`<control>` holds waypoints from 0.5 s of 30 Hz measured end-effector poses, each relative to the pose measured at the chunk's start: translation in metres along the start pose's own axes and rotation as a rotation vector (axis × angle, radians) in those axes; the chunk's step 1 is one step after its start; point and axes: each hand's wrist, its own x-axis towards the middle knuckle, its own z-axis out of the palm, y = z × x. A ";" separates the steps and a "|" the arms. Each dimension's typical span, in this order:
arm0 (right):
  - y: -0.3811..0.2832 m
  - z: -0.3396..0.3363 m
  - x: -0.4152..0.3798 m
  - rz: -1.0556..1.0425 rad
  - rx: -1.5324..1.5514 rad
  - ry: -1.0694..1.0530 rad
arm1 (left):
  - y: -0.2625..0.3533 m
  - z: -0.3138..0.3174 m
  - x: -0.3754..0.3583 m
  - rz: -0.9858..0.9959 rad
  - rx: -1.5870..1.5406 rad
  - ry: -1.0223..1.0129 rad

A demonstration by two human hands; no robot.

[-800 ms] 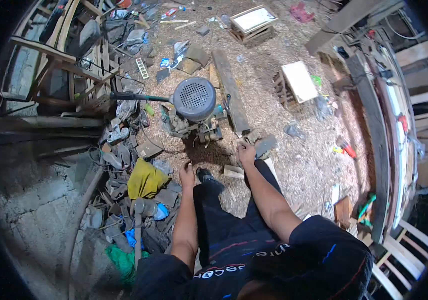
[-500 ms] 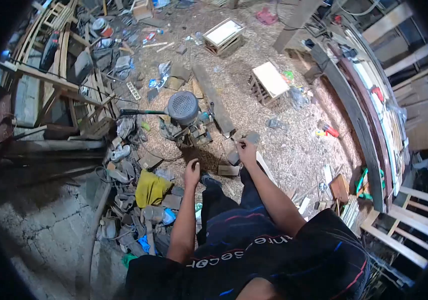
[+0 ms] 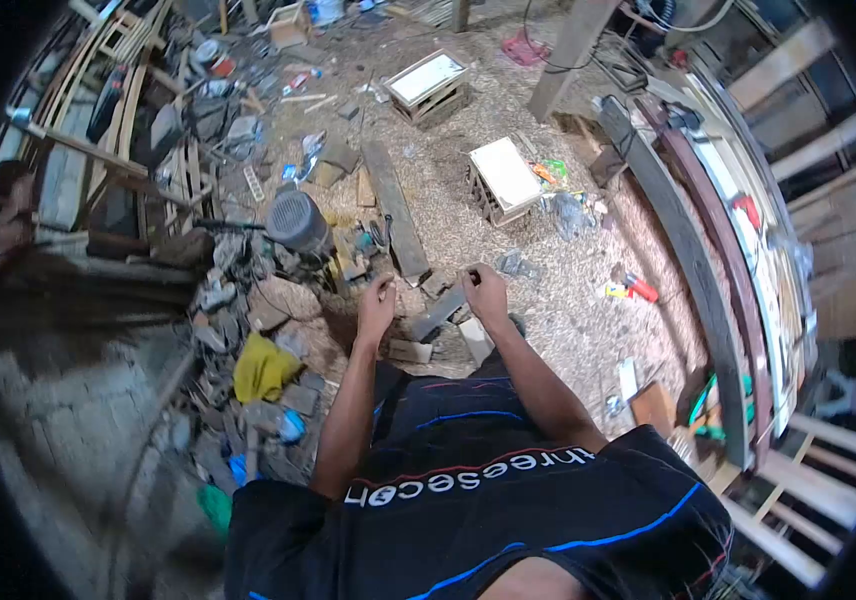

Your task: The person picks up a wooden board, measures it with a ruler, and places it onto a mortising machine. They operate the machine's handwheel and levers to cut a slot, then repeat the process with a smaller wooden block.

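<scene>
My left hand (image 3: 376,308) is held up in front of me, thumb and fingers curved with a small gap between them and nothing visible there. It is nearest to the machine with a grey finned motor (image 3: 298,222), which stands to its left. My right hand (image 3: 486,296) has its fingers bent in toward the thumb; what they hold, if anything, is hidden. In this view its fingertips come right beside the end of a grey board piece (image 3: 438,314), lying on the floor between my hands. A pale wood block (image 3: 410,351) and a light piece (image 3: 475,340) lie close to my legs.
A long plank (image 3: 395,215) lies ahead on the shaving-covered floor. Two small white-topped wooden tables (image 3: 504,174) stand beyond. Scrap and a yellow cloth (image 3: 266,368) are heaped at left. Long beams (image 3: 683,250) run along the right, with a red tool (image 3: 640,289) on the floor nearby.
The view has turned, so the motor and tables sit farther left. My hands have shifted right relative to the floor items. The grey board piece between my hands now shows more fully.
</scene>
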 end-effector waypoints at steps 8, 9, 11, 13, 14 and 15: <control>0.034 -0.112 0.073 -0.193 0.054 -0.156 | 0.082 0.126 -0.008 -0.115 -0.173 0.244; 0.037 -0.118 0.079 -0.244 0.063 -0.137 | 0.093 0.130 -0.009 -0.109 -0.217 0.264; 0.046 -0.127 0.092 -0.252 0.053 -0.148 | 0.104 0.136 -0.010 -0.137 -0.271 0.273; 0.047 -0.130 0.110 -0.254 0.070 -0.169 | 0.119 0.135 -0.006 -0.129 -0.274 0.292; 0.047 -0.129 0.117 -0.211 0.085 -0.192 | 0.119 0.136 -0.002 -0.127 -0.247 0.311; 0.039 -0.129 0.126 -0.201 0.068 -0.207 | 0.116 0.138 0.004 -0.125 -0.222 0.330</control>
